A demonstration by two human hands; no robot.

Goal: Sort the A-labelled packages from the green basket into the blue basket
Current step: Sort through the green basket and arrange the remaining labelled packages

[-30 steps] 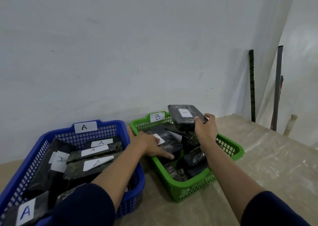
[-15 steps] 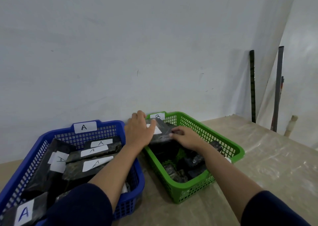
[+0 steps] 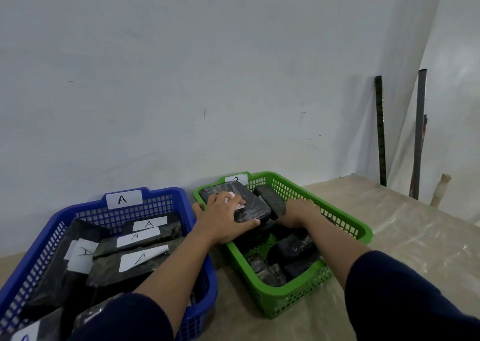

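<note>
A plain pale grey-white painted wall (image 3: pixel 207 68) fills the far side of the scene, marked by a few small dark scuffs. Below it lies a beige tabletop covered with a clear, wrinkled plastic sheet (image 3: pixel 402 237), reaching to the near right. At the far right corner, a thin black flat strip (image 3: pixel 379 130) leans upright against the wall. Just right of it stands a taller grey metal bar (image 3: pixel 419 133), and near that, lower down, a short pale wooden stick end (image 3: pixel 440 188).
</note>
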